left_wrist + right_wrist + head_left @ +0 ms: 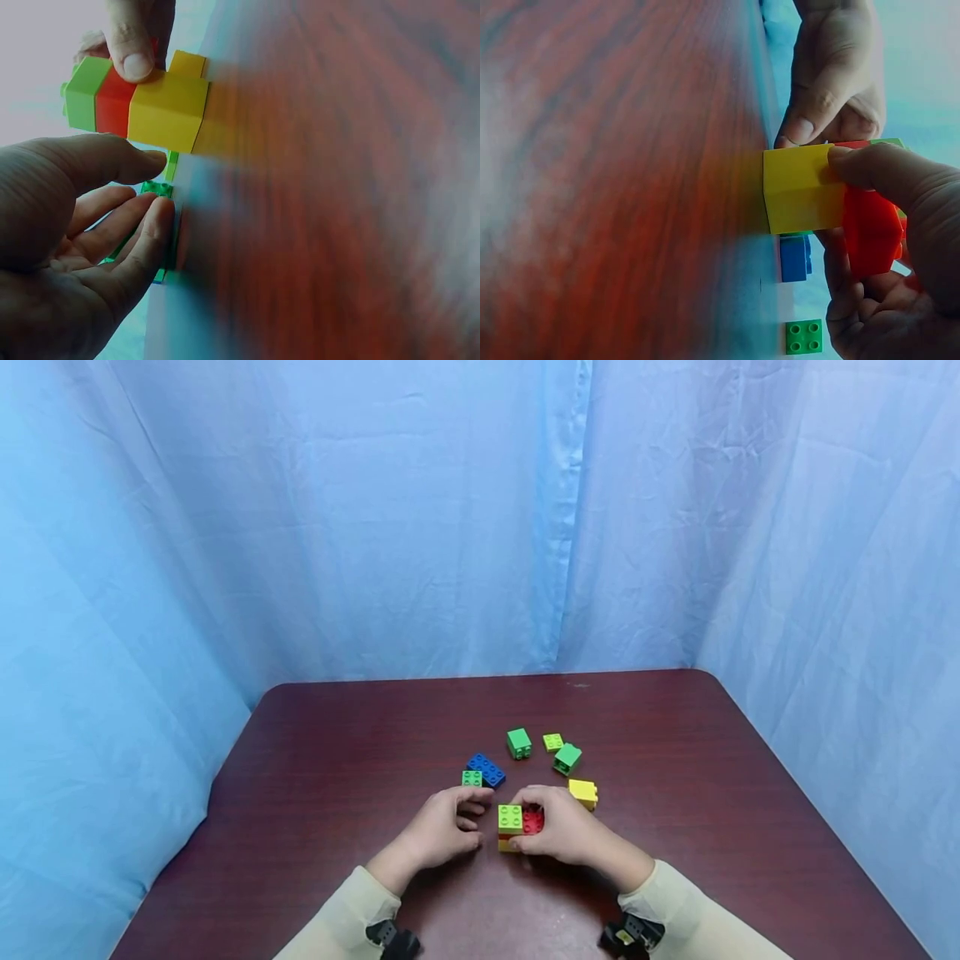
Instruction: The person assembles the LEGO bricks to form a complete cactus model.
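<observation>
My right hand (567, 829) pinches a small stack of toy building bricks between thumb and fingers. At the bottom of the stack is a yellow brick (799, 191), with a red brick (114, 103) above it and a lime-green brick (510, 818) on top. The red part (533, 822) also sticks out to the right, beneath the right hand. My left hand (437, 832) is just left of the stack, its fingers loosely bent and apart from the thumb, holding nothing. Whether the stack touches the table is hard to tell.
Beyond the hands lie a blue brick (491, 772), a green studded brick (472, 777), two more green bricks, one at the back (519, 743) and one to the right (567, 758), a flat lime brick (552, 742) and a yellow brick (582, 793). Blue curtains (420, 527) surround the dark table (337, 743).
</observation>
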